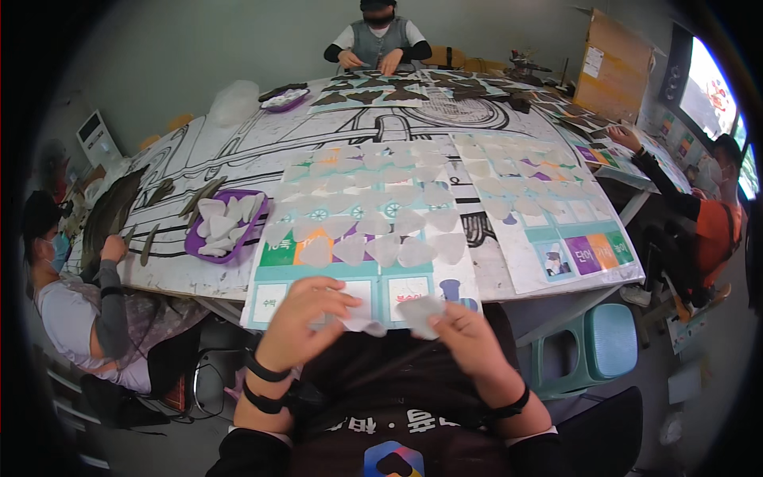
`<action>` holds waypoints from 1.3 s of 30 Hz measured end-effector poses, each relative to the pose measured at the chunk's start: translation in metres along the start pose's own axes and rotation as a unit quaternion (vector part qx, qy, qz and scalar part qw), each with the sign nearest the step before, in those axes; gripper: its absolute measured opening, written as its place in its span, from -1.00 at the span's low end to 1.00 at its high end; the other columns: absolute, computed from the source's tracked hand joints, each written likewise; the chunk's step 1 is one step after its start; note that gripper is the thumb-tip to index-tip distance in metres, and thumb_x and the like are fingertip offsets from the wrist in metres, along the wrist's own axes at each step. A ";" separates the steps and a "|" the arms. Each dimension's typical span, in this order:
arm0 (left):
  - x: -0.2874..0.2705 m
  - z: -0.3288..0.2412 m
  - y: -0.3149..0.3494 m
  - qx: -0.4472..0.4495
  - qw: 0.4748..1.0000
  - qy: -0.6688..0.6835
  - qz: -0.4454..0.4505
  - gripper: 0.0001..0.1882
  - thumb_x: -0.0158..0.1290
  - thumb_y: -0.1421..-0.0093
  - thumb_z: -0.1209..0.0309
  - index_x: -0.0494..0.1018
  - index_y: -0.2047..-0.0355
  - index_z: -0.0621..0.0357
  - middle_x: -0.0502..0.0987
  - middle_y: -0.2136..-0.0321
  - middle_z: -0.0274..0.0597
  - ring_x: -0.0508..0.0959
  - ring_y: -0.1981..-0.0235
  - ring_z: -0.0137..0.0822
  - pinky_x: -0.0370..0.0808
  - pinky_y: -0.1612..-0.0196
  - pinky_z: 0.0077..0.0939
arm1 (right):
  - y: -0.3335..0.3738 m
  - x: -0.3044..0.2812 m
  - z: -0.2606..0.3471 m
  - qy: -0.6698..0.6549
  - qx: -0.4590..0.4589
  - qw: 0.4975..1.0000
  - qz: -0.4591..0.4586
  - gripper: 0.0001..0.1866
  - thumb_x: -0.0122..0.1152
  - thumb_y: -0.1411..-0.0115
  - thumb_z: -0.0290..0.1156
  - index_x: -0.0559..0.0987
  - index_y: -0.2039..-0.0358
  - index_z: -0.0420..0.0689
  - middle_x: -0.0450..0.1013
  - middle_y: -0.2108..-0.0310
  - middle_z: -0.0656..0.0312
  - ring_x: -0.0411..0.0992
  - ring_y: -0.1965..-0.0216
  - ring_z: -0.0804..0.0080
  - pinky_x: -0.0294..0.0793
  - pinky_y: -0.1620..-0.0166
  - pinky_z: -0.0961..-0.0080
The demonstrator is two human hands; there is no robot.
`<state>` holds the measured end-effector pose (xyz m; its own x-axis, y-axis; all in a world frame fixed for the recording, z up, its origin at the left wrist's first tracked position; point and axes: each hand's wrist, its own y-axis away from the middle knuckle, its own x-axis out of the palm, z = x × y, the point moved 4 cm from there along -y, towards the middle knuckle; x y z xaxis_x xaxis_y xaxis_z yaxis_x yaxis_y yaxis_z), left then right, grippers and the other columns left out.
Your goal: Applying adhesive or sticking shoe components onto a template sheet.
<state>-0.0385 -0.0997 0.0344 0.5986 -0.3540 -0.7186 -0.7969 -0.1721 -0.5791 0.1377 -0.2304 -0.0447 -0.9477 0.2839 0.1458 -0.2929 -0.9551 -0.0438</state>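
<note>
At the near table edge, my right hand [470, 334] pinches a thin grey-white petal-shaped piece [421, 316] between thumb and fingers. My left hand [308, 314] has its fingers curled at a second thin whitish piece [367, 324], which hangs in folds below the fingertips. Both hands are over the front edge of a printed poster sheet [266, 306]. Rows of similar pale, see-through petal-shaped pieces [350, 250] lie on this sheet. More of them are spread on another poster sheet [528, 274] to its right.
A purple basket [191, 246] with stacked pale pieces stands left of the sheets. Dark leaf-like strips [149, 245] lie farther left. Co-workers sit at the left, far side and right. A teal stool [612, 342] stands below the table at right; a cardboard box [612, 67] is behind.
</note>
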 end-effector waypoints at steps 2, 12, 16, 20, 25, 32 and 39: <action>-0.027 0.026 0.004 -0.149 0.987 0.060 -0.013 -0.89 0.11 0.03 0.52 0.44 0.43 0.18 0.53 0.33 -0.26 0.49 0.35 -0.38 0.39 0.26 -0.56 | -0.005 -0.030 0.011 0.068 -0.053 0.993 -0.085 -0.77 -0.09 -0.23 -0.47 0.43 0.17 -0.33 0.45 0.33 0.24 0.39 0.29 0.62 0.36 0.20 0.68; -0.066 0.178 0.016 -0.478 0.839 0.234 0.107 -0.85 0.17 -0.01 0.46 0.46 0.43 0.24 0.53 0.55 -0.29 0.48 0.60 -0.55 0.44 0.51 -0.74 | -0.044 -0.093 0.005 -0.071 -0.073 0.982 -0.160 -0.76 -0.13 -0.22 -0.51 0.36 0.12 -0.32 0.40 0.20 0.11 0.42 0.19 0.38 0.49 0.11 0.41; -0.059 0.192 0.019 -0.511 0.825 0.206 0.124 -0.88 0.17 0.00 0.49 0.44 0.48 0.20 0.51 0.58 -0.33 0.45 0.61 -0.59 0.39 0.55 -0.76 | -0.042 -0.092 0.007 -0.077 -0.070 0.980 -0.172 -0.75 -0.14 -0.23 -0.51 0.36 0.12 -0.33 0.39 0.18 0.10 0.41 0.18 0.38 0.49 0.12 0.41; -0.054 0.196 0.019 -0.505 0.833 0.187 0.130 -0.87 0.17 0.01 0.47 0.44 0.47 0.20 0.49 0.59 -0.35 0.43 0.65 -0.60 0.36 0.60 -0.78 | -0.042 -0.093 0.007 -0.082 -0.065 0.980 -0.169 -0.75 -0.15 -0.23 -0.51 0.35 0.10 -0.33 0.38 0.17 0.10 0.41 0.17 0.36 0.49 0.11 0.40; -0.048 0.183 0.016 -0.483 0.858 0.089 0.147 -0.82 0.19 0.04 0.46 0.44 0.44 0.24 0.48 0.56 -0.29 0.46 0.57 -0.54 0.40 0.53 -0.69 | -0.042 -0.091 0.007 -0.082 -0.074 0.980 -0.167 -0.75 -0.14 -0.23 -0.50 0.35 0.11 -0.32 0.39 0.17 0.10 0.41 0.15 0.35 0.47 0.09 0.38; -0.041 0.119 0.012 -0.138 0.971 -0.195 0.014 -0.78 0.04 0.05 0.57 0.43 0.33 0.24 0.46 0.37 -0.10 0.46 0.34 -0.08 0.41 0.27 -0.40 | -0.041 -0.094 0.005 -0.087 -0.075 0.980 -0.161 -0.74 -0.13 -0.22 -0.51 0.35 0.10 -0.33 0.38 0.15 0.09 0.40 0.14 0.34 0.47 0.08 0.35; -0.047 0.134 0.034 -0.265 0.954 -0.142 0.006 -0.77 -0.03 -0.07 0.53 0.43 0.22 0.22 0.47 0.26 -0.07 0.48 0.26 -0.07 0.41 0.22 -0.37 | -0.041 -0.092 0.007 -0.082 -0.069 0.981 -0.163 -0.75 -0.14 -0.22 -0.52 0.35 0.10 -0.32 0.38 0.16 0.10 0.40 0.15 0.35 0.47 0.07 0.36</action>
<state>-0.0823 0.0346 -0.0034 0.5268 -0.1093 -0.8429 -0.6885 -0.6365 -0.3477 0.2376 -0.2183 -0.0495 -0.7703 0.5448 0.3313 -0.6029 -0.7915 -0.1000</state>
